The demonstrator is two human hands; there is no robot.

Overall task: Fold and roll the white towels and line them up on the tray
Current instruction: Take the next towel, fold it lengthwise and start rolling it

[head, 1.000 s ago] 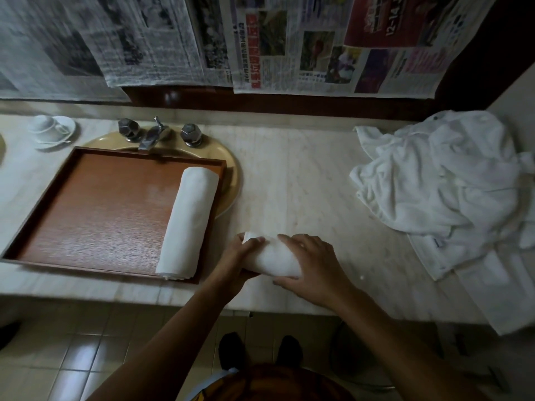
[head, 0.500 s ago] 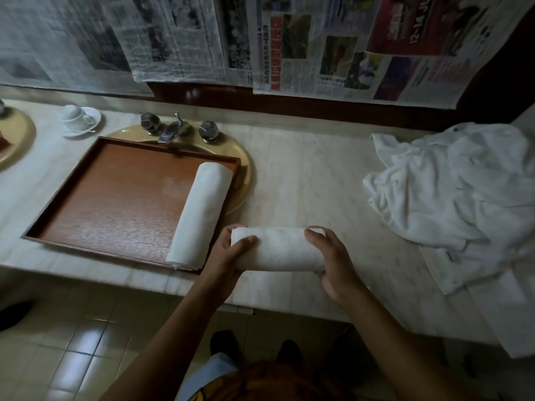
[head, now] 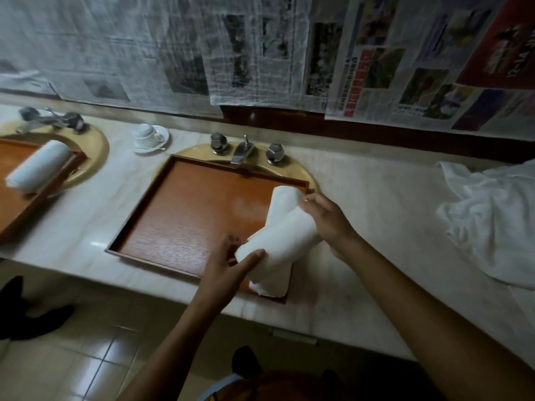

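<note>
A brown wooden tray (head: 188, 215) lies over a yellow sink. One rolled white towel (head: 285, 196) lies along the tray's right edge. A second rolled towel (head: 285, 238) is held slanted just above it, crossing over its middle. My left hand (head: 228, 266) grips the roll's lower left end, thumb on top. The upper right end is held by my right hand (head: 327, 221), fingers curled round it. Whether the held roll touches the one below is unclear.
A heap of loose white towels (head: 492, 224) lies on the marble counter at the right. A tap (head: 243, 150) stands behind the tray, a cup on a saucer (head: 150, 134) to its left. Another tray with a rolled towel (head: 37, 166) sits far left.
Both hands lifted the rolled towel off the counter and carried it left over the tray's right side. The view swung left, bringing the second tray into sight.
</note>
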